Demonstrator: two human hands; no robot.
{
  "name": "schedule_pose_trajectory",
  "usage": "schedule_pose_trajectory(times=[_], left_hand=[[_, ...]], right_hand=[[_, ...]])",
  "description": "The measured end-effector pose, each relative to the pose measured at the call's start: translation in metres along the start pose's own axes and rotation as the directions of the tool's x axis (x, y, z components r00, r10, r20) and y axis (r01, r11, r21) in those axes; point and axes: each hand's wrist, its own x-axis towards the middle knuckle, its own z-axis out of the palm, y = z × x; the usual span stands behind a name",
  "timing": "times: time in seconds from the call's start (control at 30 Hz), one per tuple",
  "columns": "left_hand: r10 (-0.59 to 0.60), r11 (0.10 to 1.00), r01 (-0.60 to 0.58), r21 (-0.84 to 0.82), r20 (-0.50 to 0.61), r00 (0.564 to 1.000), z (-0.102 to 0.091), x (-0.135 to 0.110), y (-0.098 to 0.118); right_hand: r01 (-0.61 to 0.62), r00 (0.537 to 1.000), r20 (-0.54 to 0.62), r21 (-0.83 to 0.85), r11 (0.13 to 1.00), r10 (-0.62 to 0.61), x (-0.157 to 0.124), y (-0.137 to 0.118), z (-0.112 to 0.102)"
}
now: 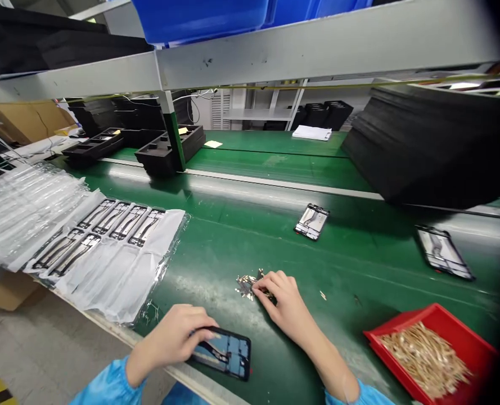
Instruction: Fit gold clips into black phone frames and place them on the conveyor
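My left hand [182,334] grips one end of a phone frame [233,357] near the front edge of the green bench. A dark ribbon cable and small fitted parts show inside that frame. Further up the bench, my right hand [281,298] has its thumb and fingertips pinched at a pile of small metallic strips [245,284]. Whether a strip is between those fingertips is too small to tell. One loose strip [323,295] lies to the right of the hand.
A red bin [427,315] of gold-coloured strips stands at front right. Two more phone frames, one [312,221] central and another [444,252] to the right, lie on the bench. At left, a white-lined tray [118,281] holds several frames. Black foam sheets [435,140] stand behind.
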Motion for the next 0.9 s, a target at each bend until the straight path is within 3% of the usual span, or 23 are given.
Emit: schedule_pose_trajectory(times=[0.1,0.17,0.23,0.3,0.37,0.5,0.63,0.73,0.9], left_hand=[[0.047,0.999,-0.048,0.007,0.064,0.997,0.019,0.017,0.006],[0.034,0.999,-0.034,-0.019,0.025,0.999,0.024,0.027,0.009],[-0.052,0.996,0.043,-0.081,-0.123,0.991,0.025,0.038,0.012],[-0.192,0.975,0.149,-0.164,-0.293,0.936,0.024,0.051,0.015],[-0.281,0.952,0.211,-0.221,-0.354,0.892,0.025,0.064,0.018],[-0.286,0.928,0.188,-0.323,-0.291,0.913,0.027,0.08,0.022],[-0.371,0.854,0.165,-0.493,-0.357,0.857,0.028,0.081,0.022],[-0.392,0.835,0.168,-0.524,-0.352,0.85,0.026,0.08,0.022],[-0.401,0.824,0.182,-0.536,-0.326,0.856,0.025,0.079,0.021]], right_hand=[[0.013,1.0,-0.003,-0.079,0.997,-0.013,0.001,-0.008,0.011],[0.011,1.0,0.015,-0.119,0.993,-0.009,0.0,-0.01,0.016],[0.0,0.999,0.035,-0.113,0.994,0.004,0.0,-0.013,0.017],[-0.023,0.999,0.046,-0.042,0.999,0.025,0.0,-0.017,0.015],[-0.057,0.997,0.055,0.086,0.995,0.052,0.001,-0.023,0.01],[-0.161,0.986,0.095,0.394,0.905,0.134,0.001,-0.037,0.003],[-0.243,0.97,0.167,0.613,0.752,0.177,0.002,-0.041,0.0],[-0.269,0.963,0.179,0.678,0.684,0.201,0.003,-0.04,-0.002],[-0.266,0.964,0.172,0.67,0.694,0.203,0.005,-0.04,-0.005]])
